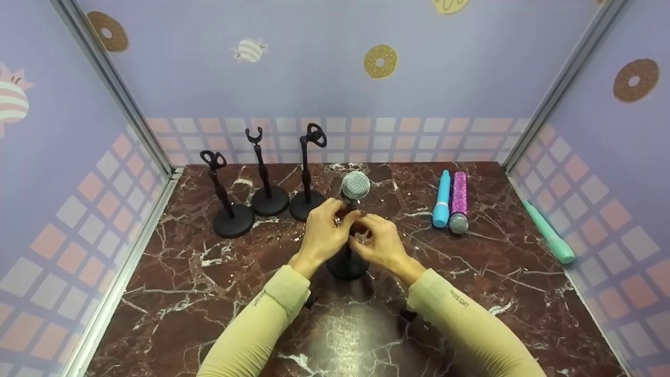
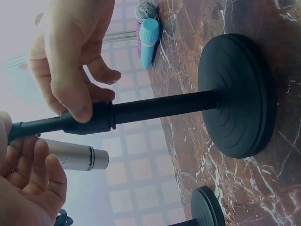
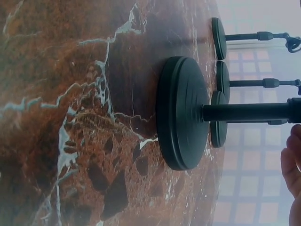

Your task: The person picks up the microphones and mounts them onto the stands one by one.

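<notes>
While right hand [image 1: 381, 238] grips stand [image 2: 167, 107], left hand [image 1: 323, 231] higher, microphone head [image 1: 356, 185] above

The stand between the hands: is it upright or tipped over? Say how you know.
Upright. The stand has its round base flat on the table, its pole rising from the middle.

Dark lettering [image 1: 460, 299] on left sleeve [image 1: 251, 330] and right sleeve [image 1: 473, 330], illegibly small
</notes>
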`<action>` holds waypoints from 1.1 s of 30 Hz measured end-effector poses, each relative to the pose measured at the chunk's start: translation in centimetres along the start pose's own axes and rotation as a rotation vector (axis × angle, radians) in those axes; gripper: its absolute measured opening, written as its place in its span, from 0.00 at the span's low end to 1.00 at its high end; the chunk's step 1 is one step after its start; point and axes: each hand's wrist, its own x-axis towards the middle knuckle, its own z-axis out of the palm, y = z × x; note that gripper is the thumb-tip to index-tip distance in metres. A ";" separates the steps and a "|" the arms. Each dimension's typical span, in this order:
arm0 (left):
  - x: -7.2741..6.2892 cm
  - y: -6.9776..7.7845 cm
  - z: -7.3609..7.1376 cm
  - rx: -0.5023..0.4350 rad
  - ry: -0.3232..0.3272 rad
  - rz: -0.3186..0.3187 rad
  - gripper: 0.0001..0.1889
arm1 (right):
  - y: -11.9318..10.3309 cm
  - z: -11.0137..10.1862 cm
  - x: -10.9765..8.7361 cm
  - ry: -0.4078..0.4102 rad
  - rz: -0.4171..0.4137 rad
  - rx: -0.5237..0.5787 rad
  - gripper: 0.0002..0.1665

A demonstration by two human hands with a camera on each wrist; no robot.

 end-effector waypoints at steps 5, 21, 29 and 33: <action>0.0 -0.1 0.0 -0.006 0.015 0.013 0.14 | 0.1 0.0 0.1 0.025 0.006 -0.079 0.15; 0.0 -0.1 0.1 -0.004 0.027 0.015 0.13 | 0.5 -0.1 -0.4 -0.113 -0.128 -0.241 0.19; 0.0 -0.2 0.1 -0.002 0.013 0.015 0.13 | 0.8 -0.1 -0.2 -0.144 -0.137 -0.180 0.16; -0.1 -0.3 0.1 -0.007 0.016 0.031 0.24 | 0.9 -0.1 0.1 -0.176 -0.109 -0.160 0.17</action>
